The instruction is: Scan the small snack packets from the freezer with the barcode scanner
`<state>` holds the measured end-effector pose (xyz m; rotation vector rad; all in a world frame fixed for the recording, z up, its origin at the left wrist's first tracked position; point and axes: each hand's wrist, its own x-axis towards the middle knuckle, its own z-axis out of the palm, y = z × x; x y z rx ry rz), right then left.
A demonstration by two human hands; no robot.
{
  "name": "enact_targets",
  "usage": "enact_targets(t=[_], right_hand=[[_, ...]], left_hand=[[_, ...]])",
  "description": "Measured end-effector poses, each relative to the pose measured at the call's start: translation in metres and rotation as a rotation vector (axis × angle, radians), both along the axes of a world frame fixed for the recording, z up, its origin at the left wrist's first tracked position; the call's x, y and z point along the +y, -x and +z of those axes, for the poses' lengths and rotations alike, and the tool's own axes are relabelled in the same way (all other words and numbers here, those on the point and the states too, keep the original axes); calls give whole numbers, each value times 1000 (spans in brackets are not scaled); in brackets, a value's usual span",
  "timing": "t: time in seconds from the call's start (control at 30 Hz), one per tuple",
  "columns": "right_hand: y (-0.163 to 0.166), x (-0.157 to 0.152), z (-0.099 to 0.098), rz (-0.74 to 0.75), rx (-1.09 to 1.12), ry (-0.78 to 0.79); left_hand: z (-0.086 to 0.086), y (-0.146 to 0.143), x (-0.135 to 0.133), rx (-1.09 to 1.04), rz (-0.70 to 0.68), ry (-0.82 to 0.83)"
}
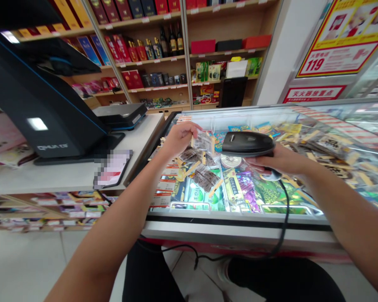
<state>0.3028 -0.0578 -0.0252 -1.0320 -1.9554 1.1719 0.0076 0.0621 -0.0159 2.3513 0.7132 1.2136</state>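
Observation:
A black barcode scanner [248, 144] is gripped in my right hand [272, 161], its nose pointing left and its cable hanging down over the front edge. My left hand [182, 136] pinches a small clear snack packet [204, 141] at its edge, just left of the scanner's nose. Below the left hand lie several similar packets with dark contents, such as one packet [205, 178] on the glass top. Under the scanner is a round, pale lid-like thing [231, 161], partly covered.
The glass-topped freezer [239, 224] spans the front, with a heap of packets [326, 155] at its right. A counter at left bears a checkout terminal [59, 109], a scale [121, 113] and a phone [115, 167]. Stocked shelves [151, 58] stand behind. The black cable [285, 218] loops near my legs.

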Motion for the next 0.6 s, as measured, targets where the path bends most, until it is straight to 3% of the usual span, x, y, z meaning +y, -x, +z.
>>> enact_targets(t=[0.1, 0.2, 0.37, 0.6], right_hand=[[-2, 4, 2, -67, 133, 3], [-5, 7, 1, -121, 211, 29], [-11, 11, -3, -136, 248, 42], [-14, 14, -6, -178, 259, 63]], left_hand=[[2, 15, 11, -92, 352, -119], [2, 30, 22, -16, 554, -142], [-4, 40, 31, 275, 647, -79], [-9, 35, 30, 381, 599, -59]])
